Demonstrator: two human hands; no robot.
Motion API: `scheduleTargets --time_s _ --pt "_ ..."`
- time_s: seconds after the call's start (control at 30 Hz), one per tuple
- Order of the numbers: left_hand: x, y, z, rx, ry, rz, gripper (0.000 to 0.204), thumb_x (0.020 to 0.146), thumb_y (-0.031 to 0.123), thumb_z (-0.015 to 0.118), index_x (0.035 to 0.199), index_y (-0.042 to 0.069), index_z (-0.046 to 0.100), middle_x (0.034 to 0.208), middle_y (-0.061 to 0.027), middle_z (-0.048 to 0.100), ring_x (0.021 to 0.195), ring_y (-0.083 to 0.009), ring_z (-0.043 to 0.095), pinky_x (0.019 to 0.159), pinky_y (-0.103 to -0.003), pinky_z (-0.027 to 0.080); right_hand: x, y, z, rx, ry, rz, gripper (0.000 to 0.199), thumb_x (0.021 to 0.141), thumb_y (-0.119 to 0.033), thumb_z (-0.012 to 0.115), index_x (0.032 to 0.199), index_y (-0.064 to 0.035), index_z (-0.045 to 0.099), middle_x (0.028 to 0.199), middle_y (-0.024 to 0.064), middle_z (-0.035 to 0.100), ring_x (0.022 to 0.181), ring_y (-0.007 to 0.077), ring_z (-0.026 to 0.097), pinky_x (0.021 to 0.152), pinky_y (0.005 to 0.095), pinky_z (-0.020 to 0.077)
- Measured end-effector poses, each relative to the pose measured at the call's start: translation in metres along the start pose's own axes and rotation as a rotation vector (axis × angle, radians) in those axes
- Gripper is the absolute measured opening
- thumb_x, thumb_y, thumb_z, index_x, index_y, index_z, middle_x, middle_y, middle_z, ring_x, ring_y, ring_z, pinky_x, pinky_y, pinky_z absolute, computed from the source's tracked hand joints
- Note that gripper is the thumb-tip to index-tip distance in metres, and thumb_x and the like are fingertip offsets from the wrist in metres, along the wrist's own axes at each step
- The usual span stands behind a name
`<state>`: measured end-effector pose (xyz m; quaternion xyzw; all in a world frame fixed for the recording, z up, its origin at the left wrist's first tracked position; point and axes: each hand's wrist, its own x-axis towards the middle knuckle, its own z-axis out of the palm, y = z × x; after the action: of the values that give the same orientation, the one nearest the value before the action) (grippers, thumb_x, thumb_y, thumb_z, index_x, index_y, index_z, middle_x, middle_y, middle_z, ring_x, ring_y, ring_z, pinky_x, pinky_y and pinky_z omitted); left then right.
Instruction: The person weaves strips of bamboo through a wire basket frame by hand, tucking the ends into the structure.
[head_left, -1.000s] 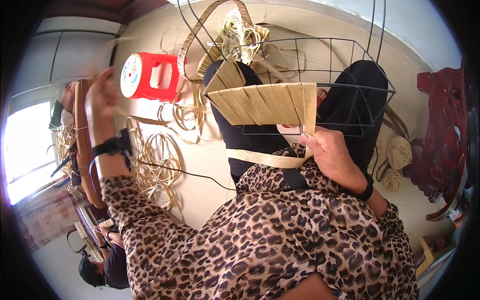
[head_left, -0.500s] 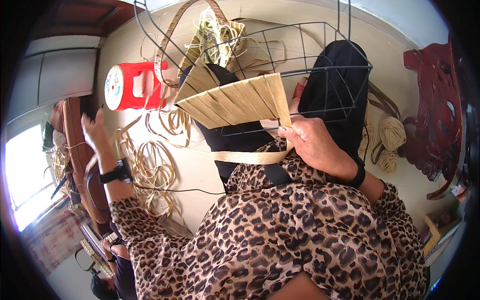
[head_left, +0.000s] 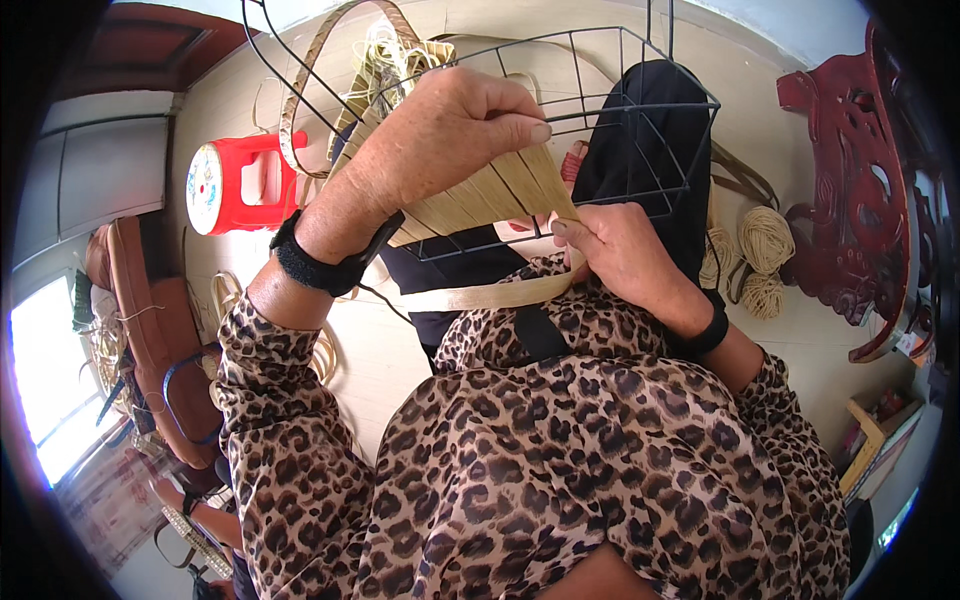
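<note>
A black wire basket frame (head_left: 655, 105) rests across my lap, its near left part wrapped side by side with flat tan strips that form a panel (head_left: 475, 205). My right hand (head_left: 635, 255) pinches a flat tan strip (head_left: 490, 296) at the panel's lower right corner; the strip loops down and leftward below the hand. My left hand (head_left: 450, 135) is over the panel's upper edge, fingers curled and thumb pressed to the forefinger. Whatever lies between those fingers is hidden. The left hand and wrist cover much of the panel's left part.
A red stool (head_left: 245, 185) stands on the floor at left, near loose tan strips (head_left: 325, 355). Twine balls (head_left: 767, 238) lie right of my leg, beside carved dark-red furniture (head_left: 850, 180). Pale fibres (head_left: 385, 60) are heaped beyond the basket. Another person's arm (head_left: 205, 515) shows at lower left.
My left hand has swung from the far left, fingers apart, to the panel's upper edge and closed. My right hand stays at the panel's corner with the strip. The view has shifted slightly.
</note>
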<state>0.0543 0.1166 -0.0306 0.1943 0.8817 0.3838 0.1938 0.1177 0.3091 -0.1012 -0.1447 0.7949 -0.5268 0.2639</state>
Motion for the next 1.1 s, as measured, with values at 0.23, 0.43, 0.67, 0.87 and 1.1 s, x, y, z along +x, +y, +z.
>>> scheduleTargets --time_s 0.23,0.43,0.67,0.87,1.1 --pt "0.010 0.004 0.000 0.166 -0.012 0.064 0.023 0.083 0.023 0.059 0.088 0.001 0.062 0.065 -0.0067 0.058 0.059 -0.0106 0.054 0.057 -0.026 0.044 0.007 -0.007 -0.009 0.125 -0.097 0.258 0.028 0.087 -0.021 0.052 0.080 0.0037 0.063 0.057 0.0106 0.058 0.043 0.0145 0.058 0.040 0.0240 0.0425" --pt "0.009 -0.002 0.009 0.238 0.083 0.134 0.021 0.084 0.021 0.058 0.083 0.001 0.061 0.060 -0.0061 0.054 0.055 -0.0107 0.051 0.054 -0.025 0.043 0.007 -0.007 -0.008 0.095 -0.030 0.334 0.028 0.086 -0.025 0.054 0.088 -0.0003 0.066 0.053 0.0062 0.054 0.036 0.0114 0.050 0.037 0.0234 0.0392" --pt "0.008 -0.003 0.005 0.071 0.046 0.066 0.019 0.083 0.019 0.059 0.084 0.001 0.062 0.062 -0.0023 0.054 0.059 -0.0083 0.050 0.058 -0.023 0.043 0.007 -0.008 -0.007 -0.007 -0.045 0.335 0.028 0.085 -0.028 0.055 0.085 -0.0030 0.067 0.050 0.0060 0.053 0.036 0.0123 0.051 0.039 0.0239 0.0402" --pt "0.006 0.001 -0.001 0.075 0.021 0.020 0.018 0.082 0.018 0.060 0.085 0.001 0.063 0.064 -0.0012 0.055 0.060 -0.0074 0.049 0.059 -0.023 0.043 0.007 -0.005 -0.001 0.035 -0.005 0.275 0.035 0.086 -0.029 0.054 0.082 0.0043 0.064 0.049 0.0061 0.053 0.036 0.0096 0.049 0.035 0.0223 0.0379" --pt "0.002 -0.014 -0.009 -0.419 0.088 -0.085 0.025 0.088 0.020 0.052 0.099 0.000 0.062 0.076 -0.0018 0.062 0.071 -0.0088 0.055 0.070 -0.022 0.045 0.005 -0.002 0.000 -0.025 0.017 0.223 0.032 0.085 -0.029 0.055 0.078 0.0004 0.065 0.046 0.0083 0.052 0.037 0.0161 0.054 0.040 0.0269 0.0404"
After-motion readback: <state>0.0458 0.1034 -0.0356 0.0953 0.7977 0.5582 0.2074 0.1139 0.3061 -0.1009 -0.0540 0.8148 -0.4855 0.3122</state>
